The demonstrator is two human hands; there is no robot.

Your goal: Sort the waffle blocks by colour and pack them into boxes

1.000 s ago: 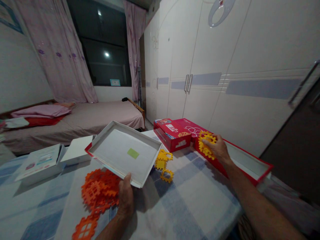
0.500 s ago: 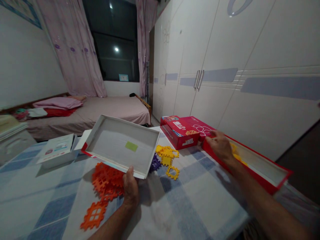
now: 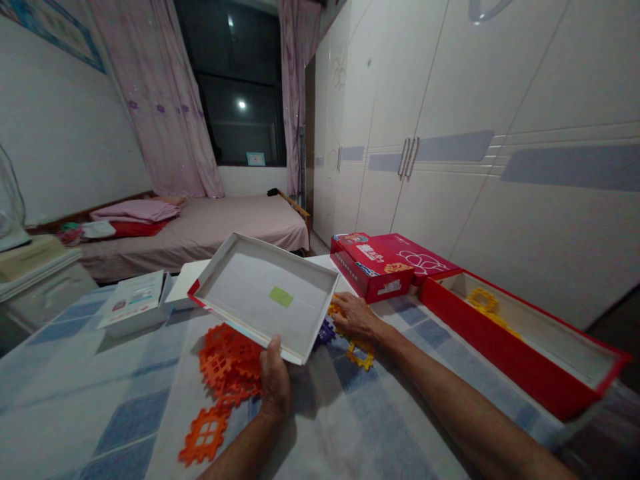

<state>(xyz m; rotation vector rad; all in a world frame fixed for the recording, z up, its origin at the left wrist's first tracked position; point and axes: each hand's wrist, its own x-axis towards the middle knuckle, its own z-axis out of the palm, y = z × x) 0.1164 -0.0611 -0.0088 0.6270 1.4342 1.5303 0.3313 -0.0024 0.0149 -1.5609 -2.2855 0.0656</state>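
Note:
My left hand [image 3: 275,382] grips the near edge of a white box lid [image 3: 250,273], thumb on the inside. The lid is tilted, with its hollow side and a green sticker toward me. Below it lies a heap of orange interlocking plastic tiles [image 3: 227,363], partly covered by the lid. My right hand [image 3: 356,315] reaches over the yellow interlocking plastic tiles [image 3: 361,355], its fingers closed around some of them. Dark purple tiles [image 3: 327,331] show between the lid and that hand. More yellow tiles [image 3: 484,301] lie inside the long red box [image 3: 505,347] on the right.
A closed red printed box [image 3: 373,267] stands at the back of the cloth-covered table [image 3: 125,420]. At the left is a white box [image 3: 137,307]. Beyond the table are a bed [image 3: 240,217] and a white wardrobe [image 3: 435,200].
My right hand has moved left from the long red box to the yellow tiles on the table. My left hand still holds the lid, and the view has shifted slightly.

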